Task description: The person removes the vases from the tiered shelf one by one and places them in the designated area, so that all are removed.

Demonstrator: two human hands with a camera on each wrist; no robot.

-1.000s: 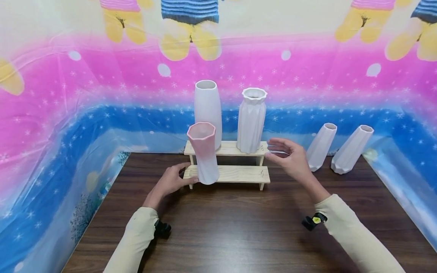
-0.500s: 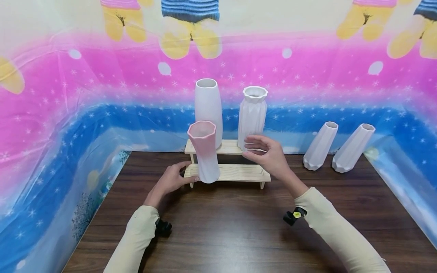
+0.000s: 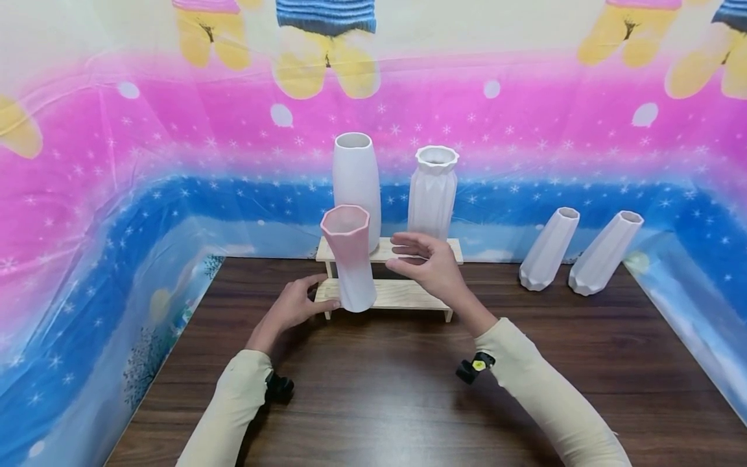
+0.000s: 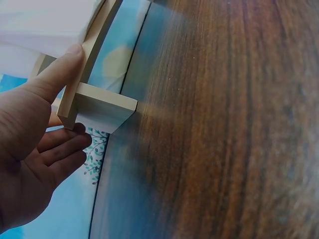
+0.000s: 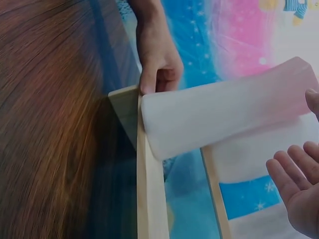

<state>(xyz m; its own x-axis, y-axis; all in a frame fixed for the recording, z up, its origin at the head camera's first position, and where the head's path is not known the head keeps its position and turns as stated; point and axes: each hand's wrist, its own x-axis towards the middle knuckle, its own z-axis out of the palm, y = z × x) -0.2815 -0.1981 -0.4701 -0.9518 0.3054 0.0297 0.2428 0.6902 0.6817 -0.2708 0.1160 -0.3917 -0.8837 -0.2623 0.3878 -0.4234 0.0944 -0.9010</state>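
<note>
A two-step wooden stand (image 3: pixel 411 295) is on the table. On its lower step, at the left end, stands a vase (image 3: pixel 353 259) that fades from pink at the rim to white at the base. My left hand (image 3: pixel 288 310) grips that end of the board beside the vase; in the left wrist view the thumb (image 4: pixel 65 69) lies on top, with fingers curled below the edge. My right hand (image 3: pixel 428 263) is in front of the stand, right of the pink vase, holding nothing, with fingers spread from the thumb. Its fingers (image 5: pixel 286 174) point toward the vase in the right wrist view.
A tall smooth white vase (image 3: pixel 356 172) and a fluted white vase (image 3: pixel 433 194) occupy the upper step. Two narrow faceted white vases (image 3: pixel 548 250) stand at the table's back right. Behind the dark wood table (image 3: pixel 373 389) hangs a printed cloth (image 3: pixel 222 143).
My right hand has moved left, from beyond the stand's right end, past the fluted vase toward the pink one. The left hand and the vases stay in place.
</note>
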